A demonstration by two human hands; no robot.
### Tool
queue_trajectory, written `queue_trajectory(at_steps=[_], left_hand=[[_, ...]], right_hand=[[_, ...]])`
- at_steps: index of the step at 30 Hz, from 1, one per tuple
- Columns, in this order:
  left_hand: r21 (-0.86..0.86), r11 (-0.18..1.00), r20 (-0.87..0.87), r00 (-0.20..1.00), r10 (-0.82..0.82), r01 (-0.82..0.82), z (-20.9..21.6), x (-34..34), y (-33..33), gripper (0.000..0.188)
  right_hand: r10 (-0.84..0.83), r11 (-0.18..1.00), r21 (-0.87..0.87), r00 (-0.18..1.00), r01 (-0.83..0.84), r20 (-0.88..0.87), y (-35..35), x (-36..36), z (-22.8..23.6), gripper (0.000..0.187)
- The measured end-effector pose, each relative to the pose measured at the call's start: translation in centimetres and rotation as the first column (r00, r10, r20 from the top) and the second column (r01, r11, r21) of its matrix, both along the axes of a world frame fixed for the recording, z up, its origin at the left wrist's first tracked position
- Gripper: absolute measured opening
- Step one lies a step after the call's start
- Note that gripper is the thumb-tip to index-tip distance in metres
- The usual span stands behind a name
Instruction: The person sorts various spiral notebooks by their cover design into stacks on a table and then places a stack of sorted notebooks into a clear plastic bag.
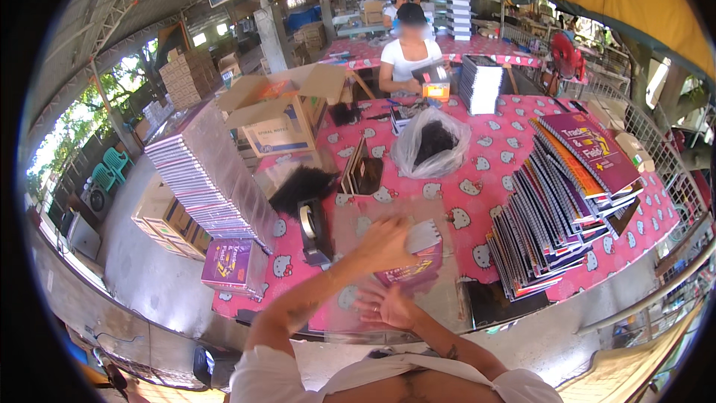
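Note:
In front of me a purple-covered notebook (419, 264) lies on a clear plastic sheet (440, 295), with a pale patch at its upper end. My left hand (388, 243) is over the notebook's upper left, its fingers curled in; what they hold, if anything, is hidden and a little blurred. Lower down, my right hand (386, 307) rests palm down with fingers spread, by the notebook's lower left edge. A black tape dispenser (316, 235) stands left of the sheet.
Wrapped notebooks form a tall stack (212, 179) on the left. Spiral notebooks lean in a fanned pile (544, 216) on the right. Farther back are an open carton (276, 123), a plastic bag (432, 142) of black pieces and a co-worker (410, 56) holding a box.

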State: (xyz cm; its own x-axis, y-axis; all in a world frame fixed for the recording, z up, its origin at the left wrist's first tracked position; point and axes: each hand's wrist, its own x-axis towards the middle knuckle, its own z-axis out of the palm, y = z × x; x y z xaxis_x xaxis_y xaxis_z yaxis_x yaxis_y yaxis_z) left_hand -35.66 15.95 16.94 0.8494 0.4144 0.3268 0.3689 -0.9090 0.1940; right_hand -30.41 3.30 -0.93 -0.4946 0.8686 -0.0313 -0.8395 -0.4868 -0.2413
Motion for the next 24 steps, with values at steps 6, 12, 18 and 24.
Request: queue_trajectory(at_steps=[6, 12, 18, 24], left_hand=[[-0.596, 0.772, 0.313, 0.821, 0.478, -0.222, -8.8, -10.8, -4.4, 0.084], [-0.696, 0.700, 0.629, 0.607, 0.487, 0.159, -11.4, -10.5, -2.8, 0.065], [-0.700, 0.671, 0.709, 0.357, 0.608, 0.245, -2.4, -8.3, -2.6, 0.027], [-0.803, 0.380, 0.266, 0.293, 0.918, -0.460, -14.6, -22.3, 7.9, 0.031]], right_hand=[[-0.638, 0.770, 0.199, 0.728, 0.606, 0.252, 1.0, 8.3, 0.4, 0.078], [-0.595, 0.803, 0.593, 0.132, 0.061, 0.793, 1.9, 12.1, 7.5, 0.073], [-0.631, 0.765, 0.575, 0.156, 0.292, 0.760, 2.4, 14.2, 15.6, 0.038], [-0.907, 0.410, 0.871, -0.224, -0.270, 0.357, -0.3, 4.2, 24.7, 0.033]])
